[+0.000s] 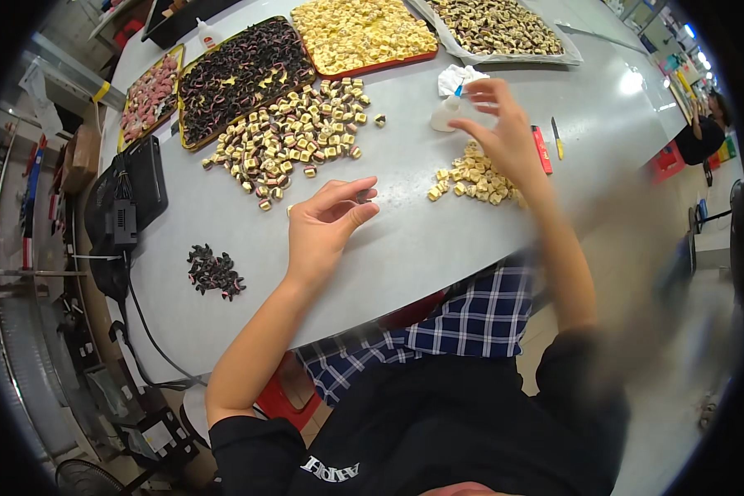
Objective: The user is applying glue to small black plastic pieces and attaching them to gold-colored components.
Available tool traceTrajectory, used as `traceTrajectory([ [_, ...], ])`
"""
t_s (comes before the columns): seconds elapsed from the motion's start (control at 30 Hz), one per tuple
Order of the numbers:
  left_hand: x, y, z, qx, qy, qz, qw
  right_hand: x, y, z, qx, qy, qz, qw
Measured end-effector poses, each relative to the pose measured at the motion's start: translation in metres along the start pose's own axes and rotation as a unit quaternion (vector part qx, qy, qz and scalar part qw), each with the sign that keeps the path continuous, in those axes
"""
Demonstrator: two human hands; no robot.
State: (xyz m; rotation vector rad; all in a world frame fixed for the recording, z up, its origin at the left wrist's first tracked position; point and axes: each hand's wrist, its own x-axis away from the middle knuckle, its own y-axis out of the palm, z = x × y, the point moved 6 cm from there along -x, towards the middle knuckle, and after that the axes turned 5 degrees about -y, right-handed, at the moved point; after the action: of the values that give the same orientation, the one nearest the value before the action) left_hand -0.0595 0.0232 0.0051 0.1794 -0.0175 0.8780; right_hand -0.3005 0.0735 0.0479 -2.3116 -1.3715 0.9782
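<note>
My left hand (326, 223) is above the middle of the table, its thumb and fingers closed round a small dark piece (364, 196) that is mostly hidden. At the far right, my right hand (508, 136) has its thumb and fingers apart beside a small white squeeze bottle (443, 118) with a blue tip; it holds nothing that I can see. Below that hand lies a pile of small cream-yellow pieces (481, 178). A larger heap of cream-and-dark pieces (298, 136) spreads beyond my left hand. Small black-and-pink curved pieces (215, 273) are piled at the near left.
Along the back stand a tray of black pieces (244, 74), a tray of yellow pieces (364, 37) and a lined tray of brown-and-cream pieces (496, 29). White tissue (461, 79), a red box (542, 150) and a yellow-handled knife (557, 139) lie right. Black equipment (145, 186) sits left.
</note>
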Motion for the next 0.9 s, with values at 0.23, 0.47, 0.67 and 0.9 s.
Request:
traceTrajectory([
  [0.23, 0.004, 0.001, 0.004, -0.056, 0.025, -0.019, 0.998, 0.043, 0.017, -0.056, 0.195, -0.144, -0.098, 0.965],
  [0.47, 0.003, 0.004, 0.011, -0.099, 0.084, -0.027, 0.991, 0.036, 0.035, -0.053, 0.233, -0.179, -0.243, 0.925],
  [0.67, 0.005, 0.000, 0.012, -0.096, 0.079, -0.032, 0.992, 0.031, 0.034, -0.072, -0.003, -0.124, -0.145, 0.982],
  [0.9, 0.005, 0.004, 0.008, -0.003, 0.024, -0.063, 0.998, 0.062, 0.057, -0.087, -0.210, -0.158, 0.036, 0.964],
])
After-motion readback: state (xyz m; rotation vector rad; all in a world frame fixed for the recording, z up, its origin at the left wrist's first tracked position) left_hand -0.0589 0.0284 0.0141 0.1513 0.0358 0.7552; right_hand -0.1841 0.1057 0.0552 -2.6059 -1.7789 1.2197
